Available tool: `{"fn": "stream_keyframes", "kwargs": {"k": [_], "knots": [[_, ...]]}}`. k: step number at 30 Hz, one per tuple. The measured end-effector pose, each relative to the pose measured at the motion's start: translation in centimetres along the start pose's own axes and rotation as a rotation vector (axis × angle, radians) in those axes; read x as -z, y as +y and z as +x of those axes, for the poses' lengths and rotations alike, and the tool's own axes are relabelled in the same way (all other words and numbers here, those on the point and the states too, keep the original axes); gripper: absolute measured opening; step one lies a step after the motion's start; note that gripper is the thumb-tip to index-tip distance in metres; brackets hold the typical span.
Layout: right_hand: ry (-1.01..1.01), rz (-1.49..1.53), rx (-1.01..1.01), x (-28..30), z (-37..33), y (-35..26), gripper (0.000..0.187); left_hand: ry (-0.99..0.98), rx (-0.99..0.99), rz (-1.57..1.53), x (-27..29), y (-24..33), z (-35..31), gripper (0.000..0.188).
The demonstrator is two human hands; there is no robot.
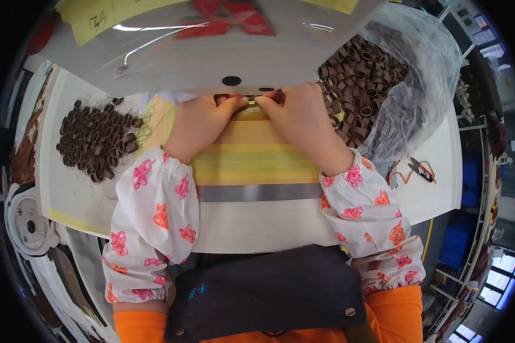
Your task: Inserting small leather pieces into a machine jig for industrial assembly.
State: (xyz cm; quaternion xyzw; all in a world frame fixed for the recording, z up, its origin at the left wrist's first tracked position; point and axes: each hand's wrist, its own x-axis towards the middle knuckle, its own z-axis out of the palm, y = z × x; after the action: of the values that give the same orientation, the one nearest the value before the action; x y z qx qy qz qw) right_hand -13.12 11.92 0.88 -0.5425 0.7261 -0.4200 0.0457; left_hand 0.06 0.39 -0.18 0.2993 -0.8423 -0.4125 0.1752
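Observation:
My left hand (pixel 203 124) and my right hand (pixel 303 119) meet under the grey machine head (pixel 154 63). Thumbs and fingers are pinched close together at a small metal part (pixel 251 99) of the machine. Whatever is between the fingers is too small and hidden to make out. To the left lies a pile of dark brown loops (pixel 97 140) with loose threads trailing from it. On the right, a clear plastic bag (pixel 435 74) holds many brown loops (pixel 363 80), its mouth turned toward my right hand.
Yellow tape strips (pixel 252 163) and a grey metal strip (pixel 260 193) cross the white table (pixel 263 223) before me. Thread snips (pixel 422 170) with an orange cord lie at the right. A white fan (pixel 30 223) stands beyond the left edge; blue bins (pixel 458 240) are at the right.

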Motion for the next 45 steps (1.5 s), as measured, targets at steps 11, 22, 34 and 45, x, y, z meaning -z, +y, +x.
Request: {"fn": "stream_keyframes", "kwargs": {"k": [11,22,34,45], "knots": [[0.065,0.099,-0.016,-0.4,-0.3,0.6,0.013,0.016,0.006,0.034,0.1,0.1,0.2,0.030],[0.012,0.199,-0.271,0.1,-2.0,-1.2,0.026,0.061,-0.274,0.009,-1.3,1.7,-4.8,0.019],[-0.173,0.544,-0.530,1.1,-2.4,-2.1,0.019,-0.138,-0.369,0.049,0.1,2.1,-5.1,0.019],[-0.345,0.315,-0.087,2.3,-6.5,-4.7,0.014,-0.181,-0.581,0.170,0.1,0.6,-1.9,0.013]]}}
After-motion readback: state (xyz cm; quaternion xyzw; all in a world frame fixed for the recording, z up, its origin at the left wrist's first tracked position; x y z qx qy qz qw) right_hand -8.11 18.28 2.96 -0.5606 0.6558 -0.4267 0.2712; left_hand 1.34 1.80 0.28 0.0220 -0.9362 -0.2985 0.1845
